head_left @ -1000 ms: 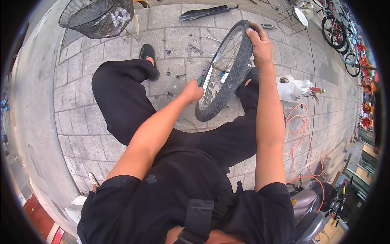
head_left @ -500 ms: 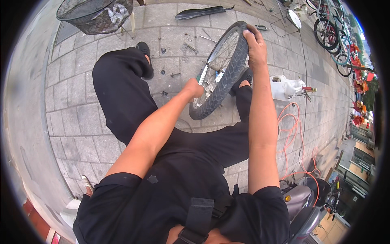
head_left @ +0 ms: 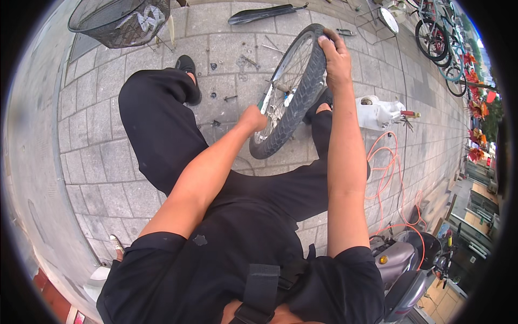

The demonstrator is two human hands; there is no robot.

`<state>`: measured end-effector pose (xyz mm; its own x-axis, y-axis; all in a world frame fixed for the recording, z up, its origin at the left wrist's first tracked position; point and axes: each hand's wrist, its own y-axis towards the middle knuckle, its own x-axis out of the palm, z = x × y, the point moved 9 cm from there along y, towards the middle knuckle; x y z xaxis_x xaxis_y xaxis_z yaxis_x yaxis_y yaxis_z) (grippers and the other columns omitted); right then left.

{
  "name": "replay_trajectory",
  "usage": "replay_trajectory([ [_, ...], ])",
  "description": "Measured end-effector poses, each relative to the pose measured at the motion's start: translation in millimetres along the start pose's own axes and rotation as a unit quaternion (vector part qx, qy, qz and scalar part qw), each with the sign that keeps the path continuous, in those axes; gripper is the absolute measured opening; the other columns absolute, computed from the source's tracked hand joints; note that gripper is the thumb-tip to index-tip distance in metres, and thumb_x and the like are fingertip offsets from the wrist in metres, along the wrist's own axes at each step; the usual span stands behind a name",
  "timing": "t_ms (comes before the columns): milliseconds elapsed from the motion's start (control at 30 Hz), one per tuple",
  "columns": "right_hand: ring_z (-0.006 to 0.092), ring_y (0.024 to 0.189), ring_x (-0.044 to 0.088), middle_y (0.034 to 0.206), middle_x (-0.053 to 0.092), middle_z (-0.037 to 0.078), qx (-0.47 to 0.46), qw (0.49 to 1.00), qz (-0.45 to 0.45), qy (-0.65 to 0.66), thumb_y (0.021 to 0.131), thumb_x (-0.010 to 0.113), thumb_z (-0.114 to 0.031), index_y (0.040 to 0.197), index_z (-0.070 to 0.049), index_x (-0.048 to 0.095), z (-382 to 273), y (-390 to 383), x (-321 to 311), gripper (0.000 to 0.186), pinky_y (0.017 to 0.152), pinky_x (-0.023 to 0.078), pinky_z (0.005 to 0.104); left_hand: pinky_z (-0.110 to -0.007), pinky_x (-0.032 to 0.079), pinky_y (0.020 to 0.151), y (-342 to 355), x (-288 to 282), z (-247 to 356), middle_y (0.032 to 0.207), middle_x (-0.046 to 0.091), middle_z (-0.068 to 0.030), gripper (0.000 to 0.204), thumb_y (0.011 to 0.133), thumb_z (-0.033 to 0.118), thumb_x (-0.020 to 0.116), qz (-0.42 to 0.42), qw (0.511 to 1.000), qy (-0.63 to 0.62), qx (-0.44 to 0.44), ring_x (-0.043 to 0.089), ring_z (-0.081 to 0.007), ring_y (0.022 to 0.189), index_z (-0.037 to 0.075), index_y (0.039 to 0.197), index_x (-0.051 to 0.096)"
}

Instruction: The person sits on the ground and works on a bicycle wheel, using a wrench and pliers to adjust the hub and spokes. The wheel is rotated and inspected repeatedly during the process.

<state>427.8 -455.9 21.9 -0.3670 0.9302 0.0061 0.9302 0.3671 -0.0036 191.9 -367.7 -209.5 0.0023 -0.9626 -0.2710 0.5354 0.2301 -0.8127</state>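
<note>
A bicycle wheel (head_left: 294, 102) with a black tyre and silver spokes stands upright on the paved ground between my legs. My right hand (head_left: 335, 56) grips the top of the tyre. My left hand (head_left: 253, 117) is closed at the wheel's rim near the spokes, holding a small tool with a green handle; the tool is mostly hidden. My black trousers and a black shoe (head_left: 189, 75) lie to the left of the wheel.
Loose bolts and small metal parts (head_left: 237, 62) lie on the pavers beyond the wheel. A black wire basket (head_left: 116, 21) and a black mudguard (head_left: 264, 13) lie farther off. A white container (head_left: 377, 110), an orange hose (head_left: 391, 173), a scooter (head_left: 404, 264) and parked bicycles (head_left: 442, 43) are at right.
The view has shifted slightly; the wheel and both hands keep nearly the same hold, with my left hand staying at the rim.
</note>
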Motion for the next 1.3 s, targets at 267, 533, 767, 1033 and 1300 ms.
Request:
replay_trajectory([
  [267,0.0088,0.086,0.061,0.106,0.068,0.004,-0.013,1.0,0.007,-0.025,0.091,0.073,-0.021,0.134,0.001,0.062,0.2,3.9,0.4,0.049,0.077,0.05,0.0239,-0.045,0.057,0.081,13.8,-3.6,1.6,0.101,0.071,-0.0323,0.033,0.083,0.012,0.063,0.039,0.998,0.02,0.055,0.073,-0.0426,0.099,-0.008,0.107,0.071],
  [533,0.0086,0.088,0.061,0.108,0.067,0.005,0.005,1.0,-0.001,0.013,0.091,0.073,-0.019,0.132,0.001,0.063,3.5,2.3,-4.9,0.047,0.077,0.05,0.0235,-0.045,0.056,0.076,1.9,-6.1,8.4,0.092,0.072,-0.0252,0.03,0.083,0.009,0.061,-0.004,0.999,-0.049,0.019,0.074,-0.0345,0.087,-0.009,0.104,0.071],
  [767,0.008,0.087,0.062,0.106,0.068,0.004,0.0,1.0,-0.013,0.018,0.092,0.072,-0.018,0.134,0.002,0.06,4.9,2.4,0.0,0.047,0.076,0.05,0.0232,-0.046,0.054,0.07,13.4,-11.3,18.9,0.091,0.07,-0.0203,0.029,0.084,0.007,0.061,0.001,0.996,0.012,0.084,0.068,-0.0338,0.083,-0.009,0.107,0.069],
  [1033,0.0083,0.086,0.062,0.103,0.069,0.005,0.007,1.0,-0.018,0.019,0.092,0.071,-0.018,0.135,0.001,0.059,4.9,2.5,2.3,0.048,0.076,0.05,0.0238,-0.048,0.053,0.075,3.4,-15.7,22.9,0.095,0.07,-0.0236,0.032,0.082,0.004,0.06,-0.031,0.997,-0.035,0.056,0.068,-0.031,0.086,-0.01,0.109,0.07],
  [1300,0.0092,0.085,0.062,0.102,0.069,0.006,-0.009,1.0,-0.015,-0.018,0.092,0.072,-0.02,0.134,0.001,0.061,2.3,5.1,12.2,0.048,0.076,0.051,0.0251,-0.05,0.054,0.075,2.1,-7.0,19.8,0.095,0.07,-0.024,0.033,0.082,0.008,0.057,-0.05,0.992,-0.107,0.032,0.07,-0.0321,0.085,-0.01,0.106,0.07],
])
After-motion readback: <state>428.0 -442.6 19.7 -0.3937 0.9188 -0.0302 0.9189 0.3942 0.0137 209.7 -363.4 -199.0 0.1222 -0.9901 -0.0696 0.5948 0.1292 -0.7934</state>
